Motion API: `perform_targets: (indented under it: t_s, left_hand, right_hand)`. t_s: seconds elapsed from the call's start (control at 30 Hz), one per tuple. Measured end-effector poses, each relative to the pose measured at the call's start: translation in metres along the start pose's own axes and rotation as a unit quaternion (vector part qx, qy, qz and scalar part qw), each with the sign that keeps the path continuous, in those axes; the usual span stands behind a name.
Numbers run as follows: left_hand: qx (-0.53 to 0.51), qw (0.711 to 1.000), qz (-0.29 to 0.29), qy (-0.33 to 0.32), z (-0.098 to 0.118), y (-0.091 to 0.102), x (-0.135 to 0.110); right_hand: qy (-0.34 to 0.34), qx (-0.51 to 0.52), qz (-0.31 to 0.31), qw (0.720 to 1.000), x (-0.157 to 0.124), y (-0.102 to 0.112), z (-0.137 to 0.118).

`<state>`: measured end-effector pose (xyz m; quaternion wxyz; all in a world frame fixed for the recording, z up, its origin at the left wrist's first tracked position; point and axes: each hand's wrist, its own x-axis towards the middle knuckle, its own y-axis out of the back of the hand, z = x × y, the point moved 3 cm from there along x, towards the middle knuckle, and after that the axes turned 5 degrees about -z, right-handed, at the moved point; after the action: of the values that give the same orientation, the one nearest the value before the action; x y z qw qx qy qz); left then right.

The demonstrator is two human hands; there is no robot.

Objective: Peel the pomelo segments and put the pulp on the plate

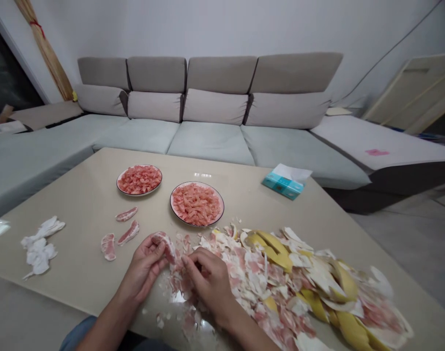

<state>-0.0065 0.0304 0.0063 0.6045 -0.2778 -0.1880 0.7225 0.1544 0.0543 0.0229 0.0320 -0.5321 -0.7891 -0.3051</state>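
A pomelo segment (166, 243), pinkish with whitish membrane, is held between the thumb and fingers of my left hand (145, 265). Just to its right, my right hand (210, 280) is closed in a pinch; whatever its fingertips hold is too small to make out. Left of my hands lie three loose pomelo segments (129, 233) on the table. Two dark-rimmed plates, the left plate (118, 187) and the right plate (172, 208), carry heaped pink pomelo pulp (197, 203). Torn membrane scraps (252, 273) spread beneath and beside my right hand.
Thick yellow pomelo peels (270, 248) lie among the scraps on the right. A blue tissue pack (283, 184) sits near the far right edge of the table (79, 195). Crumpled white tissues (41, 248) lie at left. Behind stands a grey sofa (211, 139).
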Motion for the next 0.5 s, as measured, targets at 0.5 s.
perform_targets:
  t_s: [0.5]
  left_hand:
    - [0.011, 0.997, -0.047, 0.067, -0.011, -0.001, 0.001]
  right_hand:
    - [0.168, -0.134, -0.030, 0.976, -0.005, -0.002, -0.006]
